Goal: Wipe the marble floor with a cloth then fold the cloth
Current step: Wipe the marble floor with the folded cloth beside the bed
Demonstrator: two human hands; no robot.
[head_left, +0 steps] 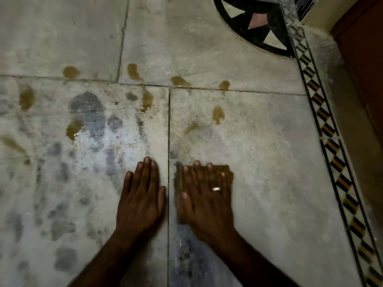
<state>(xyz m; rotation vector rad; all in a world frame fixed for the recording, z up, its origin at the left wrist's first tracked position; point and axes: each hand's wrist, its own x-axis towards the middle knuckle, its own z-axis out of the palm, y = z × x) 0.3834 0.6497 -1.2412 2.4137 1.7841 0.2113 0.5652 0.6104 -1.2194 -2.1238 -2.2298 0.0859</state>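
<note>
Right hand (207,195) flat on cloth (227,172), marble floor (269,162).

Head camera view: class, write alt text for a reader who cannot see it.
The right hand presses a brown cloth flat on the marble floor; the left hand rests bare beside it. Yellowish-brown spills lie beyond the hands.

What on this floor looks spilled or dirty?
Several yellow-brown puddles lie across the marble floor, mostly along the tile joints beyond the hands; they look like spilled liquid. Dark grey blotches mark the left tile. The right hand presses a brown cloth flat; the left hand rests bare.
</note>
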